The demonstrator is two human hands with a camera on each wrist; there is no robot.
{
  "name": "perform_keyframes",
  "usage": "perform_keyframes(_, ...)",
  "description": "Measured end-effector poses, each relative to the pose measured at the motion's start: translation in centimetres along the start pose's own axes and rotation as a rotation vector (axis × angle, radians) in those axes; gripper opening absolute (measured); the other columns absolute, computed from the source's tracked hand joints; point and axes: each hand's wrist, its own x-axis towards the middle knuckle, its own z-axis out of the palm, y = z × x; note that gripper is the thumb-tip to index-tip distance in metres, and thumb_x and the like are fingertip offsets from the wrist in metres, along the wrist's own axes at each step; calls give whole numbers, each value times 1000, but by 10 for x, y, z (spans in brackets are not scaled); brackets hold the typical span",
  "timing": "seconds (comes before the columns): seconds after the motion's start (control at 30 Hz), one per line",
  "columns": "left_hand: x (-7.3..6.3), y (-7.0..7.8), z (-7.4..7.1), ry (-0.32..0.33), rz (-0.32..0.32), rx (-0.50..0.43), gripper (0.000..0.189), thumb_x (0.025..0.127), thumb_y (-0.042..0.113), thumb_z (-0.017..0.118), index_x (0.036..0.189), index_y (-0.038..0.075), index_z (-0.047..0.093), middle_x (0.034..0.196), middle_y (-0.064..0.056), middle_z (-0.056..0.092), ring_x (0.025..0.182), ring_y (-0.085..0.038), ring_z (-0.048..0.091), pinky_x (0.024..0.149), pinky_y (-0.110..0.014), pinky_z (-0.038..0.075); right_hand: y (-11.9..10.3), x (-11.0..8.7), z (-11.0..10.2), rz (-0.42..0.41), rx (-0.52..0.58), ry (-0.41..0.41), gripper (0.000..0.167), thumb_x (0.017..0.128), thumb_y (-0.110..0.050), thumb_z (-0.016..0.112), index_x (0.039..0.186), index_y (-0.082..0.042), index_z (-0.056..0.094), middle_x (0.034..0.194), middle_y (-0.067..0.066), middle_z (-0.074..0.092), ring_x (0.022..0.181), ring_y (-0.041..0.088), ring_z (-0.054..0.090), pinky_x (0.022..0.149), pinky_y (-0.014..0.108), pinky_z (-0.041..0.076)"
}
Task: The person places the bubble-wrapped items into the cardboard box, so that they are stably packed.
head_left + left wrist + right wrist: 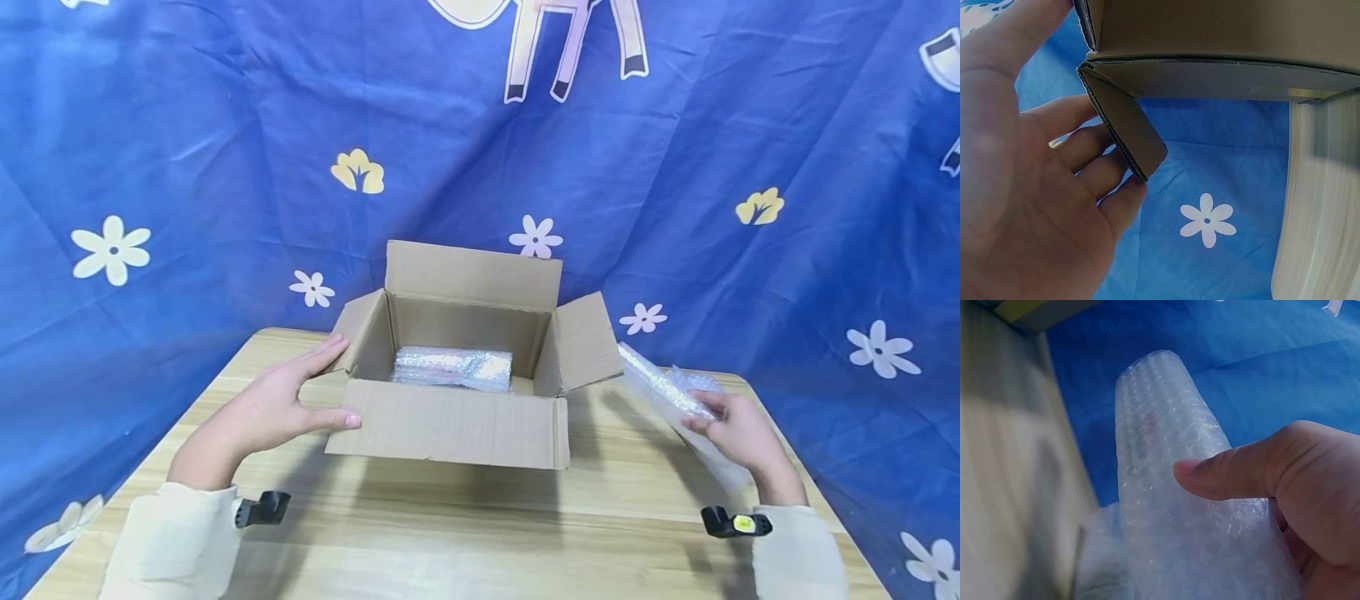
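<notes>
A cardboard box (450, 421) stands with its flaps folded outward. Inside it lies a bubble-wrapped bundle (453, 368). My left hand (273, 408) is spread at the box's left front corner, thumb at the front flap and fingers against the left flap (1124, 125). On the right, my right hand (738, 429) grips a bubble-wrapped roll (1172, 481), thumb across its face in the right wrist view. The roll slants toward the box's right flap (588, 343). Faint reddish marks show through the wrap; its contents are hidden.
More loose bubble wrap (697, 382) lies behind and under the right hand on the wooden table (420, 542). A blue cloth (450, 167) with white flowers hangs close behind the table and along its sides.
</notes>
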Motion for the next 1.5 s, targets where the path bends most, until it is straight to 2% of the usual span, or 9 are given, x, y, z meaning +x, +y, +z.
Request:
perform_keyframes(0.13,0,0,0,-3,1,0,108,77,56,81,159,9,28,161,-17,24,143,-45,26,109,-65,26,-6,2,-17,-27,-36,60,48,83,-20,83,121,6,69,107,26,70,89,35,64,66,40,49)
perform_keyframes(0.23,1,0,0,-3,3,0,108,77,56,81,159,9,28,162,-17,24,143,-45,25,109,-65,26,-10,4,-29,-42,-33,89,46,84,-20,82,121,4,70,102,21,72,82,26,62,62,34,48)
perform_keyframes(0.33,1,0,0,-6,-1,2,108,77,56,81,159,10,27,162,-17,23,143,-46,26,108,-66,27,-15,5,-43,-39,-27,97,46,86,-23,81,122,4,69,98,19,73,78,22,60,59,29,48)
perform_keyframes(0.47,0,0,0,-8,-9,2,108,77,57,81,159,10,28,162,-16,24,143,-46,26,108,-66,27,-25,7,-61,0,4,75,51,90,-29,78,127,4,66,101,20,73,79,20,62,57,26,50)
perform_keyframes(0.63,0,1,0,-11,-11,-2,109,77,57,81,159,9,27,162,-17,23,143,-46,25,108,-67,26,-40,13,-79,37,51,41,56,93,-33,74,133,4,62,106,24,70,81,26,67,58,30,55)
perform_keyframes(0.83,-1,2,-1,-9,-15,-4,109,77,57,81,158,8,28,162,-17,23,143,-46,25,109,-66,26,-56,21,-91,-3,30,61,53,92,-31,75,132,2,63,105,24,70,82,30,67,58,31,55)
perform_keyframes(1.0,0,2,-1,-6,-3,-3,108,77,56,81,158,7,29,161,-18,24,143,-45,25,110,-65,26,-68,25,-97,-17,27,46,53,93,-34,74,134,-2,64,106,24,70,85,33,67,60,33,54)
perform_keyframes(1.23,0,2,0,-7,-9,-6,108,77,56,81,158,6,29,161,-18,24,143,-45,25,109,-66,26,-84,37,-101,-57,20,52,50,91,-32,76,132,-5,66,107,22,70,84,31,65,59,33,53)
perform_keyframes(1.5,0,1,0,-7,-13,-7,108,77,56,81,158,9,28,162,-16,24,143,-45,25,109,-66,26,-115,52,-110,-103,7,28,48,91,-32,76,132,-9,67,109,21,70,86,30,65,63,35,52)
